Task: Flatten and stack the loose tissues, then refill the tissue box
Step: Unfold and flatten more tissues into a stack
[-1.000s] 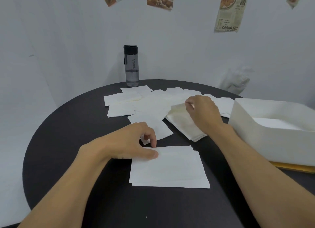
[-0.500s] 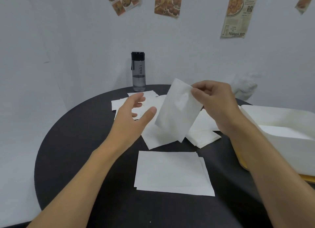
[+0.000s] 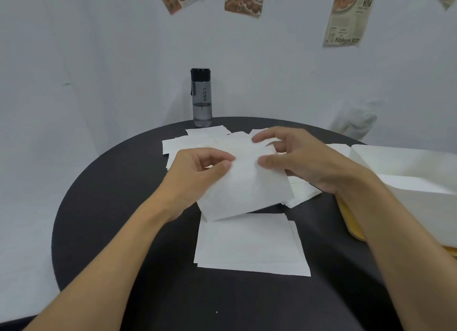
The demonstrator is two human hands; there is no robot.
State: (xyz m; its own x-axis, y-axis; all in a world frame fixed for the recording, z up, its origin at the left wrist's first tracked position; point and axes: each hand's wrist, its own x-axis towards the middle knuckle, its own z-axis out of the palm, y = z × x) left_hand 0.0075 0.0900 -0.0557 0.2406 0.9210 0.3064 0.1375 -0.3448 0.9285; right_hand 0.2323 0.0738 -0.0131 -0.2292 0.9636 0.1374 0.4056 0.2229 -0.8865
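Note:
A white tissue (image 3: 247, 187) hangs tilted in the air above the black round table (image 3: 111, 207). My left hand (image 3: 195, 174) pinches its left upper edge between thumb and fingers. My right hand (image 3: 299, 162) holds its right upper edge with thumb and curled fingers. Below it lies a small flat stack of tissues (image 3: 249, 244) near the table's front. Loose tissues (image 3: 193, 140) are spread behind my hands, and another pile (image 3: 301, 192) shows under my right hand. The white tissue box (image 3: 408, 177) stands open at the right, with tissues inside.
A dark water bottle (image 3: 201, 98) stands at the table's back edge by the wall. A yellow-edged tray (image 3: 351, 226) lies under the white box. A crumpled white bag (image 3: 356, 122) sits behind the table at the right.
The tissue was picked off the loose pile by my right hand and lifted. Now both hands hold it, lowered and turned flatter over the front stack.

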